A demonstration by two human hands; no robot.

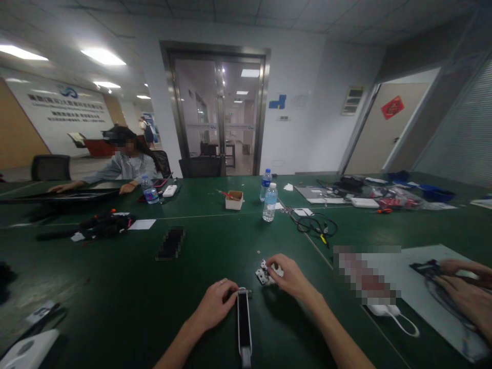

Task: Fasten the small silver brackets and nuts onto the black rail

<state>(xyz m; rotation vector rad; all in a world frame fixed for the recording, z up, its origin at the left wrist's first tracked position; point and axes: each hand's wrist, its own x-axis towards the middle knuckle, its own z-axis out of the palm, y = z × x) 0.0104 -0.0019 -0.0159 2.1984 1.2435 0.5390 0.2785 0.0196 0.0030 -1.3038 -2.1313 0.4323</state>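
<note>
Nearest, on the green tabletop [200, 256], a long narrow device [244, 320] with a pale frame and dark face, end-on to the camera. At its far end, on the left side, the left hand [219, 302], grip nearly closed, fingertips curled together; cannot tell if pinching or only touching. To the right, just beyond that end, small silver metal parts [263, 277] beneath the fingertips of the right hand [286, 277], grip partly closed over them; cannot tell how firmly. Far right, a co-worker's hands [461, 287] on a dark cable over a pale board [417, 256]. Farther out, a coiled black cable [317, 223], a clear bottle [270, 204] with a white cap, and a small open box [234, 201]. Beyond, at left, a seated person [132, 159]; behind everything, glass doors [219, 118].
</note>
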